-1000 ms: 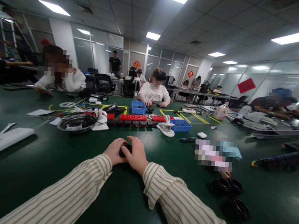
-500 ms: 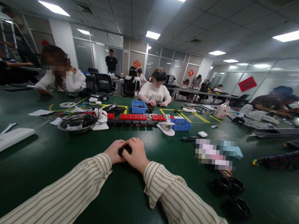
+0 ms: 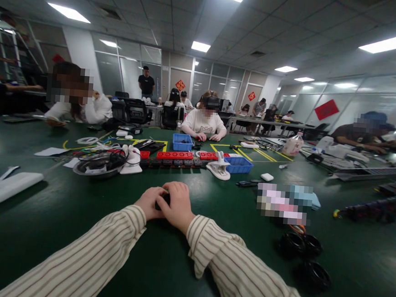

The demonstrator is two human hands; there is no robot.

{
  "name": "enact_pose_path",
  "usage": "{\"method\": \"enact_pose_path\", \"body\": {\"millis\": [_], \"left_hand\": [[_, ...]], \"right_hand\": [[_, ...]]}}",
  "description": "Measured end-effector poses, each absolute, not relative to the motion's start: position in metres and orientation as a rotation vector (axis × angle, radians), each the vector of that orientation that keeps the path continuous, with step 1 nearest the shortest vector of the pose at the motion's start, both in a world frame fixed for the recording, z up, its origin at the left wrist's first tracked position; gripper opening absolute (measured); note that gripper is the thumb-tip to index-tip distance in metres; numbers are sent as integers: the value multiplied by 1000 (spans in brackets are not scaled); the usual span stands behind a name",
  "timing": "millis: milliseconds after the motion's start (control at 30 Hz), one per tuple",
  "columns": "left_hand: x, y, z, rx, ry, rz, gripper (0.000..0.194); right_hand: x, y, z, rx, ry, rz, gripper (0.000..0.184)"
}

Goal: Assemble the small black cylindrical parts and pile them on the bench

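Near the middle of the green table (image 3: 107, 256), my left hand (image 3: 148, 202) and my right hand (image 3: 179, 206) meet around a small black object (image 3: 162, 204). Fingers of both hands curl about it, so most of it is covered and I cannot make out its kind. The right thumb lies across its near side, while the left hand grips it from the left. Off to the right lie several black ring-shaped parts (image 3: 314, 276), apart from my hands.
Beyond my hands stand a metal bowl of cables (image 3: 96, 173), a white clip stand (image 3: 220, 167), a red block row (image 3: 175, 155) and blue bins (image 3: 238, 165), (image 3: 182, 142). A long white case (image 3: 7, 193) lies left. A co-worker (image 3: 205, 119) sits opposite.
The fingers of my right hand have closed further over the black object, covering more of it. Both hands stay in nearly the same place; the view shifts slightly.
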State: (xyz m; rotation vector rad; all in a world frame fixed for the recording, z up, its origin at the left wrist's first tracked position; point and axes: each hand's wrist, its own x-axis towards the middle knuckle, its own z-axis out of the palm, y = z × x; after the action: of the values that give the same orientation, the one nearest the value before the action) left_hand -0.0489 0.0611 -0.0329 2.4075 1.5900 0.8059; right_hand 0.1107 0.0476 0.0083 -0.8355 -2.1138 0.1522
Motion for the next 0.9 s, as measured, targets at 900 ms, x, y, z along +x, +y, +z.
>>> {"method": "enact_pose_path", "body": {"millis": [900], "left_hand": [[-46,54,-24,2420,1422,875,65]], "right_hand": [[114,52,7,-883,-2118,115,20]]}}
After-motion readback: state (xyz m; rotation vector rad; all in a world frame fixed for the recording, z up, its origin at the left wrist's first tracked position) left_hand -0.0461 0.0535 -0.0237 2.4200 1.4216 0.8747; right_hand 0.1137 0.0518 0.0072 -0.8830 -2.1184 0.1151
